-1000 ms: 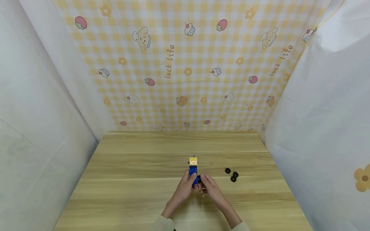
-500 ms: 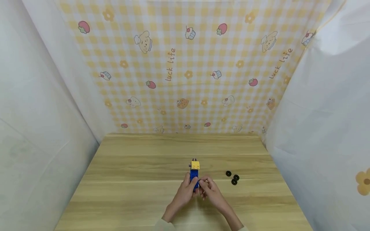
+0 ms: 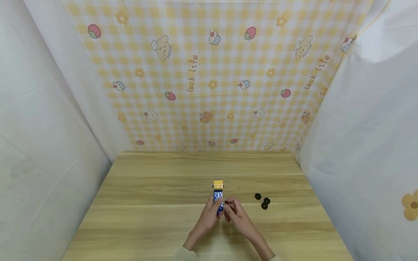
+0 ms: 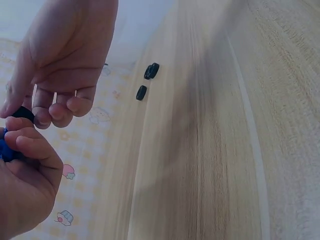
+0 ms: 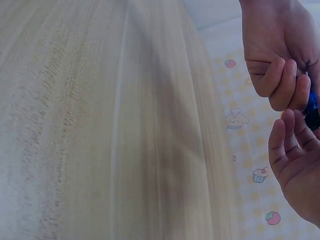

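Observation:
My left hand grips a toy block model by its blue body, thumb lying on top. A yellow block with studs crosses the model's far end, and short dark pegs stick out of its sides. Close against the model's right side, my right hand pinches a small black tire between thumb and fingers, best seen in the left wrist view. Fingers hide most of the tire and the lower part of the blue body. In the right wrist view the tire and blue body show only at the right edge.
Three loose black tires lie on the wooden table to the right of my hands. A yellow checked cloth hangs behind the table, with white sheets at both sides.
The model turned slightly and back in my left hand, its blue top now catching the light. My right fingers stay at its right side and now cover more of the tire. The head view tilted slightly.

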Demonstrator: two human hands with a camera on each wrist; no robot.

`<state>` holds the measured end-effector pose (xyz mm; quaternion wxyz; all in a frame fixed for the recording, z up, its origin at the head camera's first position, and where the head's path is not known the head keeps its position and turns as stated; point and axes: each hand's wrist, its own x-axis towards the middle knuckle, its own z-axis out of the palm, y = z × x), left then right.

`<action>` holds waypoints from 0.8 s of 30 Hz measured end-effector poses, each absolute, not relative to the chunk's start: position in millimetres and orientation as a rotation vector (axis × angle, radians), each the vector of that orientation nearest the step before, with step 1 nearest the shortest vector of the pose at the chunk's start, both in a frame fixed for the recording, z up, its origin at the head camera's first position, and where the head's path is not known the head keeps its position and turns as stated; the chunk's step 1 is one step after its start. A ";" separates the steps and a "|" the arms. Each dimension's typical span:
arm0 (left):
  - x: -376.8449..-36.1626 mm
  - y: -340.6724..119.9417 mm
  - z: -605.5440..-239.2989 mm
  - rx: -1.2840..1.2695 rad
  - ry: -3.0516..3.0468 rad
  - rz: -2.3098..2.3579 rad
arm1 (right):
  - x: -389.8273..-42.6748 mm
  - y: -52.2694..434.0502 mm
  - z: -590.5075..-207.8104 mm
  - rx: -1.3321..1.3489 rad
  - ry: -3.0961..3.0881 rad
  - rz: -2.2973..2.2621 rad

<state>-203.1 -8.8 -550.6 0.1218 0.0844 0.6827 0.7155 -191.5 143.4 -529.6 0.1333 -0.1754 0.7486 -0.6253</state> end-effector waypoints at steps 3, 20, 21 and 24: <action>-202.1 -8.2 -551.3 0.213 1.959 2.134 | -189.3 143.3 -526.5 -0.605 2.255 -1.732; -201.6 -17.4 -501.4 0.456 2.100 2.083 | -210.8 145.1 -530.6 -0.794 2.402 -1.641; -201.5 -17.3 -502.1 0.460 2.101 2.082 | -210.6 145.1 -530.8 -0.790 2.395 -1.643; -201.1 -16.5 -505.0 0.474 2.093 2.098 | -208.9 144.7 -529.7 -0.759 2.378 -1.649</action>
